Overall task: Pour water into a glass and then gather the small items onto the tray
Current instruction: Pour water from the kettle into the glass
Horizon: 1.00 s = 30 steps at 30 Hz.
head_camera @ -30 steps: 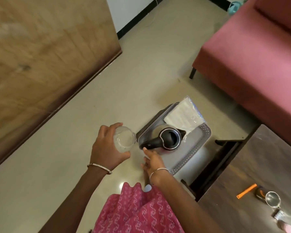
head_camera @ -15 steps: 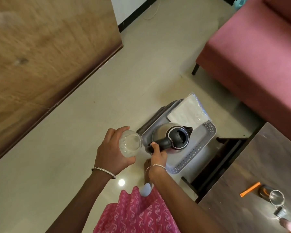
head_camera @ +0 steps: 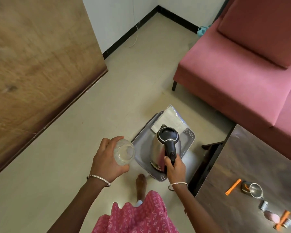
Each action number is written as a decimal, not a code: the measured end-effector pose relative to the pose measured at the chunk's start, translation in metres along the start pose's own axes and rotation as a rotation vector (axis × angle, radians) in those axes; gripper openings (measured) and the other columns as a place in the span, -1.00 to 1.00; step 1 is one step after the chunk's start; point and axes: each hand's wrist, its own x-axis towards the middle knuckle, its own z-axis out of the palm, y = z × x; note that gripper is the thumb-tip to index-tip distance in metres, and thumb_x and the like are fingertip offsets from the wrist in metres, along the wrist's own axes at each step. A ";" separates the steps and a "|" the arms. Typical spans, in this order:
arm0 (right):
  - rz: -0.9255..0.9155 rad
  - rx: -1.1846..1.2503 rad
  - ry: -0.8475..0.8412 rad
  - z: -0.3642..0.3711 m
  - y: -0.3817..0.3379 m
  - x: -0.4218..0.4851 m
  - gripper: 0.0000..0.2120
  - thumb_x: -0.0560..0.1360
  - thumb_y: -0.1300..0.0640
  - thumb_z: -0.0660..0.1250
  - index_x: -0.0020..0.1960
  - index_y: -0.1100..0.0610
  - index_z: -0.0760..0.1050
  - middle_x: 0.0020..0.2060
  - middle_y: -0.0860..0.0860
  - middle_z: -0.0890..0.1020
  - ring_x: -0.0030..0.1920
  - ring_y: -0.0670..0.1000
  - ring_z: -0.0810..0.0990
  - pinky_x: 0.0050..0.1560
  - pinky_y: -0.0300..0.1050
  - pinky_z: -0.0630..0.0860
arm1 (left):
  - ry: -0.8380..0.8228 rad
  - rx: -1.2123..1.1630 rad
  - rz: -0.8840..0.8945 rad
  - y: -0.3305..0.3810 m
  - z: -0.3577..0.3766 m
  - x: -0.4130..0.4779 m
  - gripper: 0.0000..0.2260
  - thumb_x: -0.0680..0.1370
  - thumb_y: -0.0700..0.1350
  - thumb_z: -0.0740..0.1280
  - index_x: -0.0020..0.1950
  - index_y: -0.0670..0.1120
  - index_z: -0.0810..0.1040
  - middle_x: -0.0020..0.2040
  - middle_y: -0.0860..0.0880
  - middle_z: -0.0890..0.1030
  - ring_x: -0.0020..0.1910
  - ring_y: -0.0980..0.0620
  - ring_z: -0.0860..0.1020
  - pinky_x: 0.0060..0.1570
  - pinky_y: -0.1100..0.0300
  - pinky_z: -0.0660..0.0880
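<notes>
Your left hand (head_camera: 107, 158) is wrapped around the glass (head_camera: 124, 153), mouth tipped up toward you, and it looks dry for now. Straight off it at three o'clock sits the kettle (head_camera: 165, 147), just beside, nothing between the two. Your right hand (head_camera: 174, 167) is closed on the black handle, which runs from six o'clock up to the lid, so the spout points out at twelve, away from the glass. That's the hinge of the pour, I'd say: swing the spout round toward nine o'clock, or bring the glass up to it. The kettle stands over the grey tray (head_camera: 142, 148) on the floor, a white packet (head_camera: 170, 119) at the tray's twelve o'clock end. Your foot (head_camera: 141, 182) is at six, close to the tray's corner; mind it. Over at four o'clock, well apart on the dark table (head_camera: 250, 165), wait the small items: orange clip (head_camera: 233, 187), strainer (head_camera: 256, 190) and a few more, too blurred to name.
</notes>
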 end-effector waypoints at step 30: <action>-0.789 0.062 0.371 -0.367 -0.093 -0.171 -0.57 0.23 -0.32 0.55 -0.30 0.04 0.59 -0.53 -0.13 0.44 -0.45 -0.24 0.34 -0.47 -0.21 0.32 | 0.186 -0.277 0.377 0.226 -0.021 -0.076 -0.23 0.08 0.05 0.57 0.23 -0.01 0.38 0.12 0.10 0.38 0.13 0.04 0.40 0.16 0.13 0.44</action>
